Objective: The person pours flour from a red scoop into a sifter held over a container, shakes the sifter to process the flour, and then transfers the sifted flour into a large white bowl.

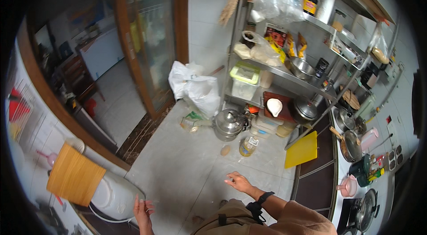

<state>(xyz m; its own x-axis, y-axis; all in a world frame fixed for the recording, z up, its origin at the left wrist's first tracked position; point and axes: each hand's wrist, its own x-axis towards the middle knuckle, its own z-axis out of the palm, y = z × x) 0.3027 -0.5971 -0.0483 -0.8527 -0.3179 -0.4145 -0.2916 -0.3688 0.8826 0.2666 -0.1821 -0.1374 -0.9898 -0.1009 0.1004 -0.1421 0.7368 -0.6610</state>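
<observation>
My left hand (pixel 143 207) is raised at the lower left with nothing in it, its fingers pointing up, beside a white lidded bin (pixel 116 196). A wooden cutting board (pixel 76 174) lies over the bin's far end. My right hand (pixel 239 182) hangs over the tiled floor at the lower middle, empty, fingers apart and slightly bent, a black band on the wrist. Beyond it on the floor are an oil bottle (pixel 248 146), a small brown roundish thing (pixel 225 150) and a steel steamer pot (pixel 229 125). White plastic bags (pixel 200 88) stand near the door.
A metal shelf rack (pixel 283 71) holds pots, bags and food boxes. A yellow cutting board (pixel 302 150) leans against the dark cabinets (pixel 313 188). On the right counter are pans and a pink pot (pixel 349 185). A glass sliding door (pixel 151 41) and a doorway are at the left.
</observation>
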